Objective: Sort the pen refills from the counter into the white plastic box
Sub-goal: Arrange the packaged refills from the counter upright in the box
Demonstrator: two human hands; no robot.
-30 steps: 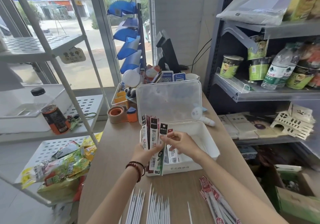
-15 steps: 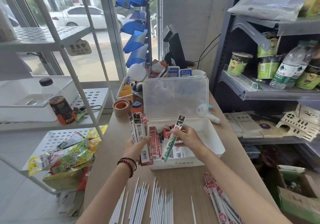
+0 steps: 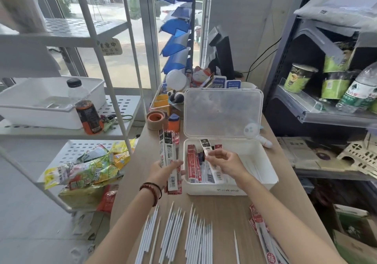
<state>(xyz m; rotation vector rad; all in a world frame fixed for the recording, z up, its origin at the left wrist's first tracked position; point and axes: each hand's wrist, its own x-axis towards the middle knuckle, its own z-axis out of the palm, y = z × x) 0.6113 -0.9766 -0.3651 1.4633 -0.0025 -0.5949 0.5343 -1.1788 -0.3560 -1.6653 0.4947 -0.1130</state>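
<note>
The white plastic box (image 3: 263,168) stands open on the wooden counter, its clear lid (image 3: 222,112) tipped up behind. Several red and black refill packs (image 3: 193,165) stand in its left side. My left hand (image 3: 165,170), just left of the box, grips a bundle of refill packs (image 3: 169,151) held upright. Over the box's left half, my right hand (image 3: 226,162) pinches a single black-topped refill pack (image 3: 208,151), slanted, with its lower end down among the packs inside. Loose white refills (image 3: 183,231) lie in rows on the counter near me. More red packs (image 3: 263,235) lie at the right.
A tape roll (image 3: 156,119), an orange sharpener (image 3: 173,123) and a desk organiser (image 3: 163,100) sit behind the box. A white rack (image 3: 114,80) with a bottle (image 3: 87,110) and snack bags (image 3: 91,174) stands left. Grey shelving (image 3: 326,114) with cups and bottles lines the right.
My right hand has lowered the single pack from above the box front into the box among the other packs. My left hand has kept its bundle beside the box.
</note>
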